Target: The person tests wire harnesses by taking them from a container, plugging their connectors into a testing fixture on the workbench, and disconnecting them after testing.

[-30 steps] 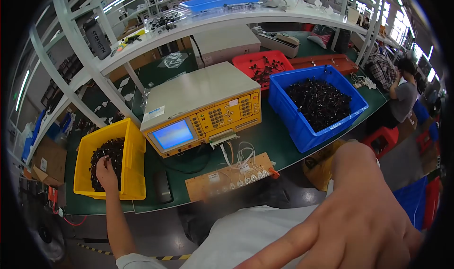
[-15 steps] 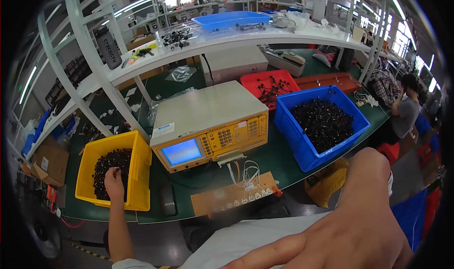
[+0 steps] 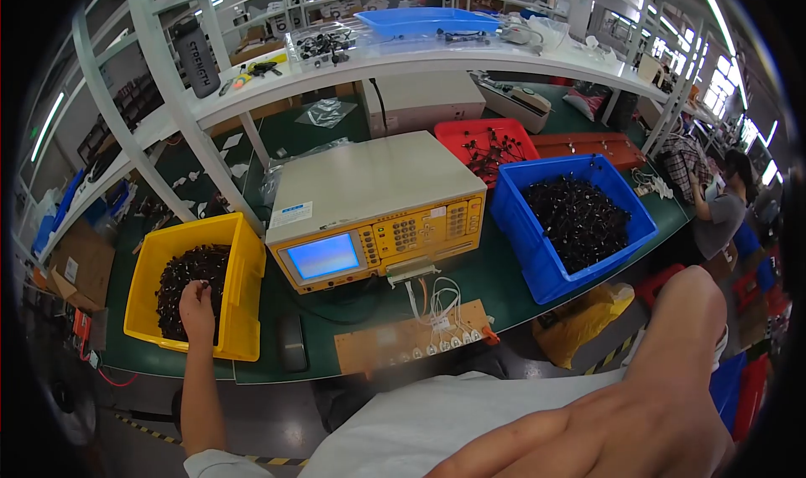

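My left hand (image 3: 198, 312) is over the yellow bin (image 3: 253, 289), its fingertips pinched at the heap of small black parts (image 3: 191, 268) inside. What the fingers hold, if anything, is too small to name. Large and close to the camera, my right hand (image 3: 588, 436) shows its back at the lower right, in front of my light shirt; its fingertips lie outside the frame. Between the bins stands a yellow-fronted instrument (image 3: 378, 201) with a lit blue screen. A wooden board (image 3: 411, 339) with white wires and connectors lies before it. The blue bin (image 3: 537, 276) also holds many black parts.
A dark flat object (image 3: 292, 344) lies beside the yellow bin. Behind the blue bin is a red tray (image 3: 453, 131) with black parts. A white shelf (image 3: 403, 65) spans the bench, carrying a dark bottle (image 3: 196, 58) and a blue tray (image 3: 428, 21). A person (image 3: 724, 213) sits at far right.
The camera view has shifted, moving the bench within the frame. My left hand remains in the yellow bin, its fingers pinched. My right hand has turned and sits lower, with fewer fingers showing.
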The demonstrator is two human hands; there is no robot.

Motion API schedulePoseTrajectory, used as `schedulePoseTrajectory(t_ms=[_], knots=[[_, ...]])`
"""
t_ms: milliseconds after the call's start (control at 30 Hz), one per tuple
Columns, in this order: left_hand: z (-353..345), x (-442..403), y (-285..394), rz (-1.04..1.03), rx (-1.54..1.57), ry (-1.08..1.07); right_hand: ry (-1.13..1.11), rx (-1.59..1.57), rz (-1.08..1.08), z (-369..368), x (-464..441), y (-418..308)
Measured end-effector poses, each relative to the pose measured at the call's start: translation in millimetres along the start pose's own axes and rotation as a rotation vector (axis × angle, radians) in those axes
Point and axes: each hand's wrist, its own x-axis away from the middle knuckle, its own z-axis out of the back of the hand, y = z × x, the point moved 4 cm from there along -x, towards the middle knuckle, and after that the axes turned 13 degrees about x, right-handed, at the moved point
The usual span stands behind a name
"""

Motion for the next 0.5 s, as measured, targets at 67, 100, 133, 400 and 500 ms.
schedulePoseTrajectory(t_ms=[67,100,133,400,500], knots=[[-0.1,0.8,-0.1,0.009,-0.031,-0.007,0.001,0.036,-0.021,-0.5,3.2,-1.9],[-1.3,0.0,-0.1,0.0,-0.01,0.0,-0.003,0.06,-0.034,-1.7,4.1,-2.8],[0.3,1.0,-0.8,-0.007,0.004,-0.003,0.004,0.078,-0.049,-2.2,5.8,-3.6],[2.6,2.6,7.5,-0.009,0.013,0.027,0.003,0.293,-0.158,-5.6,28.2,-19.1],[6.5,3.6,8.1,-0.021,0.047,0.058,0.002,0.365,-0.198,-6.7,37.7,-26.9]])
